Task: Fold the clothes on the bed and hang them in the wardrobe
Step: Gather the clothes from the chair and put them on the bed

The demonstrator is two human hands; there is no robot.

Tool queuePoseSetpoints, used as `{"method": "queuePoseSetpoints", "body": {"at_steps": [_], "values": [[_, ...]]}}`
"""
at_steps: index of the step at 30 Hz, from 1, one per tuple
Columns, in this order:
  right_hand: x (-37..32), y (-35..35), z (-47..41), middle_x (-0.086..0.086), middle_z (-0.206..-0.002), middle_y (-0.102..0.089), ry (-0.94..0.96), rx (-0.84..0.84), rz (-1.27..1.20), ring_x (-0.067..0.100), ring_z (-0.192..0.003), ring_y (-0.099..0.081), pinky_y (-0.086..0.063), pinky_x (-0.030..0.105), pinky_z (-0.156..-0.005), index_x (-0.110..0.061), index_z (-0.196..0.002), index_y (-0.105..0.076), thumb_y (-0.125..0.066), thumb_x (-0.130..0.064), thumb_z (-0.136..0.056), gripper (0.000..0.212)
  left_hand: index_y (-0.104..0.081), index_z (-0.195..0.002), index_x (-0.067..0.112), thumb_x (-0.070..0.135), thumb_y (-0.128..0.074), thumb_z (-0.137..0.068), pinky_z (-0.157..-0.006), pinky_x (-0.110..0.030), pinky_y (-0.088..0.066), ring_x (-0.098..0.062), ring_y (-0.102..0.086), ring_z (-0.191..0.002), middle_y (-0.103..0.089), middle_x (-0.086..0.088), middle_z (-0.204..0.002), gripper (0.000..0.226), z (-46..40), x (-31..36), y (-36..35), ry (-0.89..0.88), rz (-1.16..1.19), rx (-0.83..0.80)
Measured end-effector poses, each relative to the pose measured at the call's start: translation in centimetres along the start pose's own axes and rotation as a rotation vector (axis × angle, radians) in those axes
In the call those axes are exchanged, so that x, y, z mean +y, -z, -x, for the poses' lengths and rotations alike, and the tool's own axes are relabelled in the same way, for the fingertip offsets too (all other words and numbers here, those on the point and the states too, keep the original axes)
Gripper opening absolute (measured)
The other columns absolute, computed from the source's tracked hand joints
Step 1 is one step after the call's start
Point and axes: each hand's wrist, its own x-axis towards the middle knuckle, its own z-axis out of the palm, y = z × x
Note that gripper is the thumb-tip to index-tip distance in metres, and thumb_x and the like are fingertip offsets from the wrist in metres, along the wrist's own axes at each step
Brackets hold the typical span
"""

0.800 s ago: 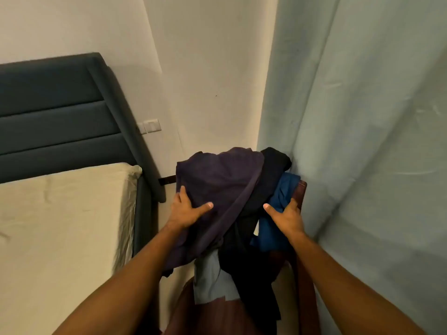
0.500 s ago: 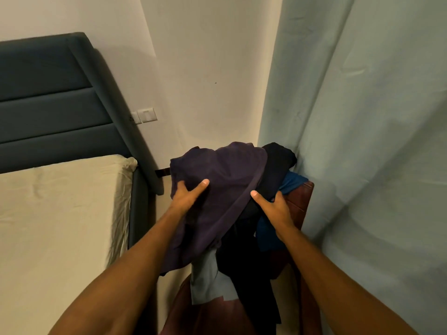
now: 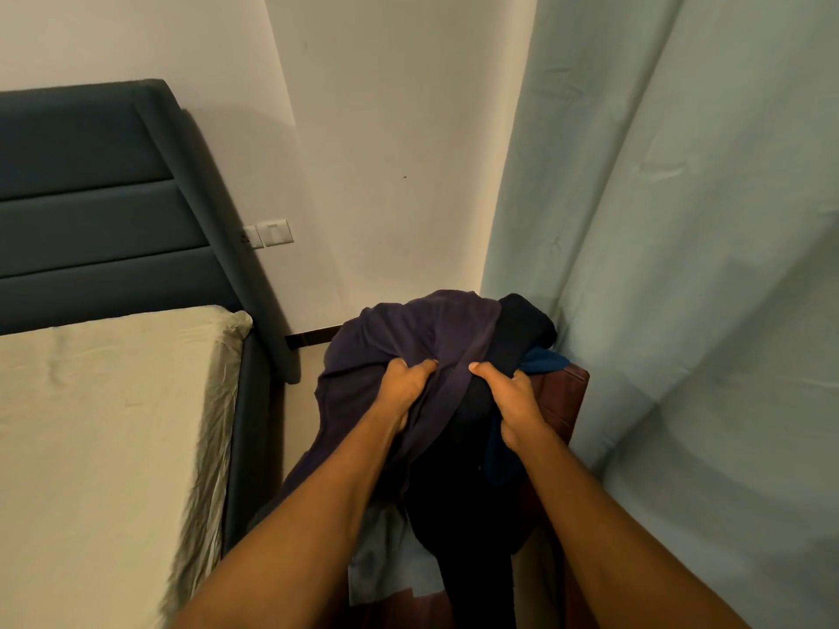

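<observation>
Purple garment (image 3: pixel 408 329): soft, light, floppy. My left hand (image 3: pixel 404 388) and right hand (image 3: pixel 508 397) both clutch bunched cloth; better to grab by its edges.

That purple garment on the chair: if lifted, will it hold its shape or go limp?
Probably limp: the purple garment bunches where the left hand and right hand grip it. It drapes over the pile, so it looks light and may drag the black garment along.

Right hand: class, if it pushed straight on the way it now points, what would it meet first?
The right hand is already gripping the clothes pile; going on, it would probably press deeper into the black garment, then likely the wall behind, though depth is unclear.
</observation>
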Motion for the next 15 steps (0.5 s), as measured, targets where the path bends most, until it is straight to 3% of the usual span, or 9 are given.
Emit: {"method": "queuePoseSetpoints", "body": {"at_steps": [5,10,12,15], "values": [[-3.7,-1.6,1.2,0.011,-0.111,-0.070,0.029,-0.040,-0.146,0.028,-0.099,-0.068,-0.057,0.043,-0.085,-0.010,-0.125,-0.056,-0.079,-0.018,-0.077,0.054,-0.058,-0.086,0.016,0.019,-0.059,-0.097,-0.065,-0.025,-0.053,-0.014,-0.061,-0.077,-0.064,0.000,-0.083,0.012,2.0,3.4,0.0,-0.086,0.092,-0.017],[-7.0,-3.8,3.5,0.013,-0.112,-0.071,0.110,-0.122,-0.246,0.028,-0.097,-0.069,-0.058,0.037,-0.073,-0.008,-0.128,-0.059,-0.075,-0.012,-0.079,0.052,-0.054,-0.097,0.020,0.025,-0.058,-0.098,-0.076,-0.031,-0.056,-0.012,-0.062,-0.087,-0.062,0.003,-0.095,0.007,3.6,6.7,1.3,-0.134,0.177,-0.013],[-8.6,-4.8,4.9,0.013,-0.111,-0.071,0.145,-0.159,-0.270,0.027,-0.096,-0.069,-0.058,0.036,-0.072,-0.009,-0.125,-0.061,-0.072,-0.010,-0.081,0.046,-0.056,-0.116,0.014,0.031,-0.062,-0.094,-0.085,-0.039,-0.059,-0.018,-0.066,-0.096,-0.066,-0.003,-0.105,0.028,4.7,8.4,2.0,-0.152,0.200,-0.006],[-11.1,-6.4,7.2,0.012,-0.109,-0.072,0.193,-0.208,-0.289,0.025,-0.093,-0.070,-0.058,0.034,-0.068,-0.009,-0.124,-0.062,-0.071,-0.009,-0.081,0.044,-0.056,-0.126,0.012,0.033,-0.061,-0.093,-0.081,-0.038,-0.059,-0.021,-0.066,-0.099,-0.067,-0.005,-0.111,0.039,6.4,10.9,3.3,-0.203,0.240,0.033]]}}
